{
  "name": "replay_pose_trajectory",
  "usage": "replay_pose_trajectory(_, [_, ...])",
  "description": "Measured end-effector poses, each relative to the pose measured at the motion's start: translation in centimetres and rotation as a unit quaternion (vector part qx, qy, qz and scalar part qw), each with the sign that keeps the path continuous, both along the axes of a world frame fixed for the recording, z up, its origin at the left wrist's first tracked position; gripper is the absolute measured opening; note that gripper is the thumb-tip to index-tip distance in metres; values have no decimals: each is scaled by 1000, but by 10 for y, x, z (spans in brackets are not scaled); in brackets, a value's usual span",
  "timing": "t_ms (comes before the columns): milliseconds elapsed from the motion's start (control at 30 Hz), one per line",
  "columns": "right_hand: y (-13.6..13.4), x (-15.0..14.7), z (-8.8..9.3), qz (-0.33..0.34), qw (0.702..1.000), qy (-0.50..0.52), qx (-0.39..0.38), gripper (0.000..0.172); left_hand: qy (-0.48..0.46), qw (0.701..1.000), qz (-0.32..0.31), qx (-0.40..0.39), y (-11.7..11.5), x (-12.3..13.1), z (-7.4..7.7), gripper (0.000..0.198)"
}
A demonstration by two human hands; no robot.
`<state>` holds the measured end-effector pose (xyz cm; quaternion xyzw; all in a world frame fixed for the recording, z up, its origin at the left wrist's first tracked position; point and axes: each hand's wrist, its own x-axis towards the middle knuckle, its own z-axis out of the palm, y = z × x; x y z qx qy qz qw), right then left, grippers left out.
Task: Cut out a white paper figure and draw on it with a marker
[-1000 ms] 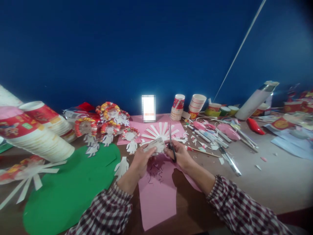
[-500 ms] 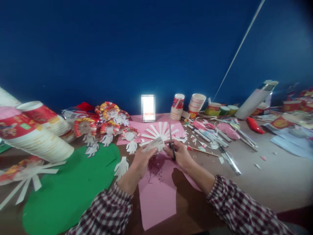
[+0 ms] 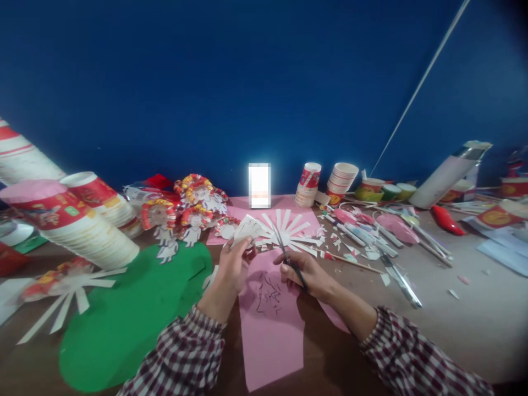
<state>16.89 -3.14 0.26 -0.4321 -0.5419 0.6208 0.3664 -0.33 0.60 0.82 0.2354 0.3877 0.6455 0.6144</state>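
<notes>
My left hand (image 3: 231,268) pinches a white paper cutout (image 3: 248,230) with dark drawn lines, lifted above the table. In my right hand (image 3: 306,275) is a pair of scissors (image 3: 286,250), its blades pointing up and away, apart from the cutout. Beneath both hands lies a pink sheet (image 3: 272,341) with dark marks or scraps on its upper part. Just beyond, a white fan of paper strips (image 3: 284,228) rests on another pink sheet (image 3: 237,208). A small white paper figure (image 3: 210,279) is partly hidden behind my left wrist.
A green paper shape (image 3: 132,319) covers the left side, with paper dolls (image 3: 159,217) behind it. Tilted stacks of paper cups (image 3: 82,231) stand at far left, more cups (image 3: 308,184) at the back. Pens (image 3: 350,234), scraps and a cutter knife (image 3: 400,280) lie on the right.
My hands have moved apart. The left has raised and turned the white cutout to the left, and the scissors have come away from it. The view has shifted slightly left.
</notes>
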Motion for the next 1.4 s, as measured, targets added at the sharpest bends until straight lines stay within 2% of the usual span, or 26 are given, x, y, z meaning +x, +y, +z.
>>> replay_pose_trajectory(167, [-1,0,2,37,998,-53,5,51,-13,1000,2,-23,1,-1,0,28])
replay_pose_trajectory(333, [1,0,-5,64,997,-49,5,51,29,999,-21,-38,-4,3,1,36])
replay_pose_trajectory(467, [2,2,-7,65,997,-43,11,54,73,995,-28,-56,-7,9,-1,41])
replay_pose_trajectory(800, [4,4,-10,69,997,-43,15,54,84,994,-35,-68,-8,10,-2,39])
replay_pose_trajectory(1133, [2,0,-1,61,997,-43,8,57,84,992,-49,-83,-9,12,-1,34])
replay_pose_trajectory(1400, [2,0,-1,52,998,-41,-7,57,84,992,-55,-83,-10,12,-3,41])
